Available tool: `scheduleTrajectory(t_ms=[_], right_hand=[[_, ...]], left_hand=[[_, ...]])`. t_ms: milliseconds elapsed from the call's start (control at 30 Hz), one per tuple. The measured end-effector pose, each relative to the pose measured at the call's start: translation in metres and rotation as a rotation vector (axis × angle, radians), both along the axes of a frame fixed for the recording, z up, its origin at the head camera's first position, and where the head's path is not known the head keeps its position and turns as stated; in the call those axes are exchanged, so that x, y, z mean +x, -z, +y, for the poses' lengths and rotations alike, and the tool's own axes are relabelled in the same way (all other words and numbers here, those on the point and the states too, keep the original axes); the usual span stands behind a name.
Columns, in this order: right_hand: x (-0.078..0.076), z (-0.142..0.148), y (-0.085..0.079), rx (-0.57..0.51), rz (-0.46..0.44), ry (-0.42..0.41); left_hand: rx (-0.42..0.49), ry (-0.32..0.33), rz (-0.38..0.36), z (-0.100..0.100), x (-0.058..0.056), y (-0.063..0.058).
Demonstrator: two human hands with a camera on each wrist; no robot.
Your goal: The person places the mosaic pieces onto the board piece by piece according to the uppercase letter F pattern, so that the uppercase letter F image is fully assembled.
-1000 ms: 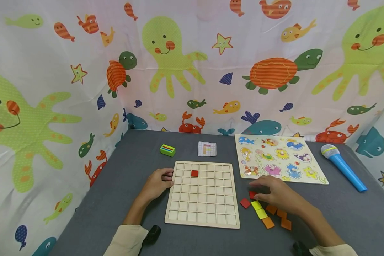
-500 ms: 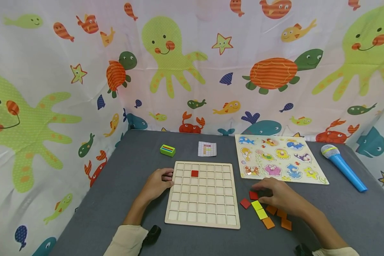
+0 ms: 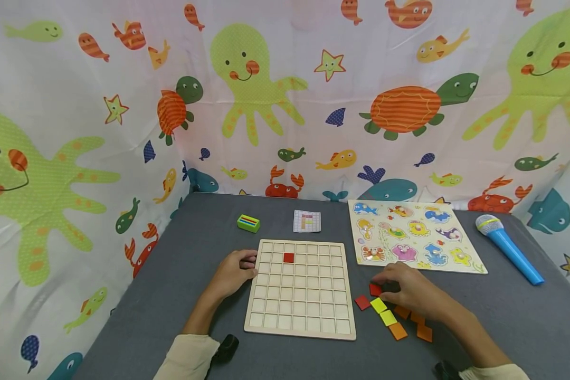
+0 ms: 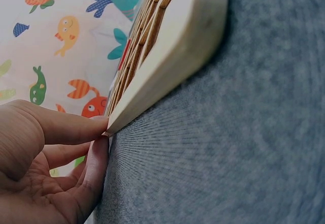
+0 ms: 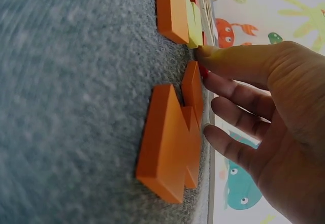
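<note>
A square wooden grid board (image 3: 301, 289) lies on the table with one red tile (image 3: 288, 257) in a cell near its top. My left hand (image 3: 234, 273) holds the board's left edge between thumb and fingers; the left wrist view shows the thumb tip right at that edge. To the right of the board, my right hand (image 3: 410, 288) pinches another red tile (image 3: 375, 289) between thumb and index finger, low over the table. Beside it lie a third red tile (image 3: 362, 302), two yellow tiles (image 3: 388, 317) and several orange tiles (image 5: 165, 145), some partly hidden under the hand.
Behind the board are a green block with coloured stripes (image 3: 248, 223) and a small pattern card (image 3: 307, 221). A sea-animal puzzle board (image 3: 415, 237) lies just beyond my right hand, a blue toy microphone (image 3: 509, 248) at the far right. A printed curtain (image 3: 294, 158) stands behind the table.
The right thumb has closed in on the red tile at its fingertips. The upper yellow tile and the loose red tile have shifted slightly left. The left hand stays on the board.
</note>
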State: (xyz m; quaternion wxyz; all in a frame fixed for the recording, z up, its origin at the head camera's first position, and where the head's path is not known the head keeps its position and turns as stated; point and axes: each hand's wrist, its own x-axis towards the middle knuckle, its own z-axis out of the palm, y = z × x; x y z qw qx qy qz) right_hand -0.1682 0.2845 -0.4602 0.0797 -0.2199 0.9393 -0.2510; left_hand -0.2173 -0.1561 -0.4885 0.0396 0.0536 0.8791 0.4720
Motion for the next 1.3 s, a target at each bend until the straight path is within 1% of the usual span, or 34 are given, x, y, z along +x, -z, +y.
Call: scheduleTrajectory(t_ms=[400, 600, 800, 900, 1167, 1300], right_hand=[[-0.001, -0.003, 0.000, 0.032, 0.014, 0.007], [-0.002, -0.008, -0.002, 0.027, 0.046, 0.010], [-0.006, -0.018, -0.004, 0.015, 0.073, 0.004], [-0.010, -0.025, -0.004, 0.005, 0.086, -0.009], [-0.018, -0.043, -0.004, -0.025, 0.066, -0.011], [-0.022, -0.053, -0.004, -0.023, 0.083, -0.023]], left_hand=[[0.010, 0.001, 0.000, 0.000, 0.000, 0.001], [0.005, -0.003, 0.002, 0.000, 0.000, 0.000], [0.005, 0.004, 0.005, 0.000, 0.000, 0.000], [0.007, -0.004, -0.002, 0.000, 0.000, 0.000], [0.007, -0.004, -0.007, 0.000, 0.000, 0.001], [0.010, 0.001, -0.004, 0.000, 0.000, 0.001]])
